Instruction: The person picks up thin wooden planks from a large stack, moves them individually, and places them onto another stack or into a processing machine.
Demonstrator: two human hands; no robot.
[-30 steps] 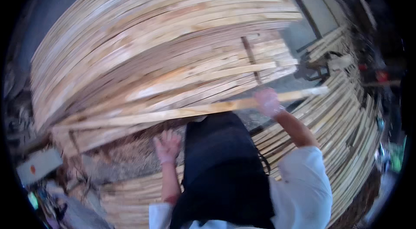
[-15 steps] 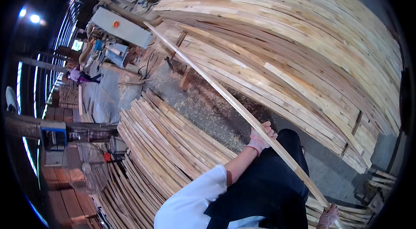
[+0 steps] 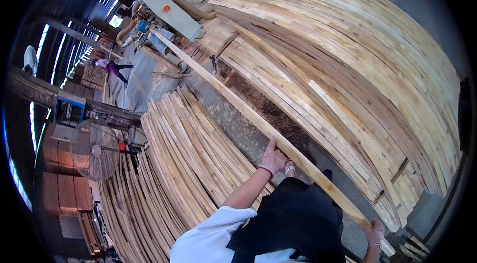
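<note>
A long pale wooden strip [image 3: 233,98] runs diagonally from the far left, across my lap, to the near right. My left hand [image 3: 273,157], in a pinkish-white glove, grips it around mid-length, with some fingers hidden under the wood. Near its close end, my right hand [image 3: 373,233], in a similar glove, is closed around the strip. Beneath the strip lies my dark apron [image 3: 293,218], and a foot [image 3: 290,167] shows beside my left hand.
Stacked strips [image 3: 189,148] lie to my left, with a wide layer of boards [image 3: 348,49] on the right. Sawdust covers the floor between them. Farther off are a grey control box [image 3: 171,12], a standing fan [image 3: 95,149] and another person [image 3: 113,68].
The strip has swung, its far end now pointing toward the machine by the control box. Its near end shows more, and my right hand is further into view. The whole view has shifted.
</note>
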